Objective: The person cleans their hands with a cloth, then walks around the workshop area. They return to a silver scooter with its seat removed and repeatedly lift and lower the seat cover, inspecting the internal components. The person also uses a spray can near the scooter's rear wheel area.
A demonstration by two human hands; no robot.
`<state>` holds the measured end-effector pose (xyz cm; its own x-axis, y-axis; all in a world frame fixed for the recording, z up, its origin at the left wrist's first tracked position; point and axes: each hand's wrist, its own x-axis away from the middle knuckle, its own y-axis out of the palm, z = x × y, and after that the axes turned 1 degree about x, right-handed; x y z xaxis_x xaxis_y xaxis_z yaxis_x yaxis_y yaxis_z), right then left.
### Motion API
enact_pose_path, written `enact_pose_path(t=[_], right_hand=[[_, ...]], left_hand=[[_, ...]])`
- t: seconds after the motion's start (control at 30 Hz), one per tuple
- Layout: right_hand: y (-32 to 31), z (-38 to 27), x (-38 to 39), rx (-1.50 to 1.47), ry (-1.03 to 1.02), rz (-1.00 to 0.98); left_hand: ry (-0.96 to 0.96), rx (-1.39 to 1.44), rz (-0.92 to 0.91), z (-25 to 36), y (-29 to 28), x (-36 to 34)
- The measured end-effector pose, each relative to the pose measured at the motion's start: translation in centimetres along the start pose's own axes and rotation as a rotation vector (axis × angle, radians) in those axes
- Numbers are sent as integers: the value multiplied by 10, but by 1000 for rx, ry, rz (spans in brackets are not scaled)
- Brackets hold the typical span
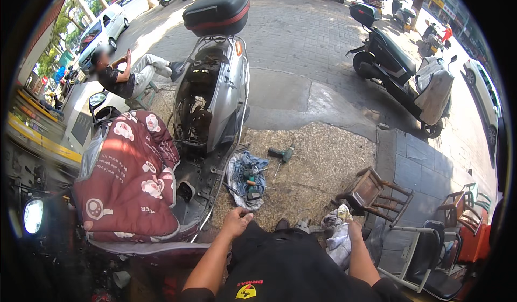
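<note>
My right hand point(354, 230) grips a crumpled white rag point(338, 238) that hangs down beside my right knee. Above my lap, my left hand point(237, 223) has its fingers curled in; whether anything is inside them is hidden. Just beyond it on the ground lies a bunched blue-and-white cloth point(237, 167) with hand tools point(252, 183) on top. A dark green power drill point(282, 154) lies farther off on the pebbled ground. To my left stands a grey scooter point(229, 94) with its inner frame exposed, and a maroon padded cover point(126, 183) drapes its front.
A small wooden chair point(371, 191) stands at my right, with black-seated metal chairs point(428, 253) nearer. Another person point(121, 75) sits on a stool beyond the scooter. A black top box point(217, 14) sits over the scooter's rear. A second scooter point(396, 59) is parked at the far right.
</note>
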<state>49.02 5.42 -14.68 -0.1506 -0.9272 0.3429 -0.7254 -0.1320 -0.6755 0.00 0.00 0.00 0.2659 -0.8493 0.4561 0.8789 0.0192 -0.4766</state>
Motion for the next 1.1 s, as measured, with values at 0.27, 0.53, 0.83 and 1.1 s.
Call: enact_pose_path(t=[0.27, 0.53, 0.83, 1.1], right_hand=[[-14, -34, -13, -143, 182, -109], [2, -44, -25, -44, 143, -61], [-12, -122, -42, -262, 169, -149], [-15, -196, -63, -1, 225, -149]], left_hand=[[-135, -21, 88, -32, -4, 6], [-291, 82, 178, -67, -3, 5], [-320, 79, 241, -52, -4, -34], [-329, 435, 139, -65, -18, -108]])
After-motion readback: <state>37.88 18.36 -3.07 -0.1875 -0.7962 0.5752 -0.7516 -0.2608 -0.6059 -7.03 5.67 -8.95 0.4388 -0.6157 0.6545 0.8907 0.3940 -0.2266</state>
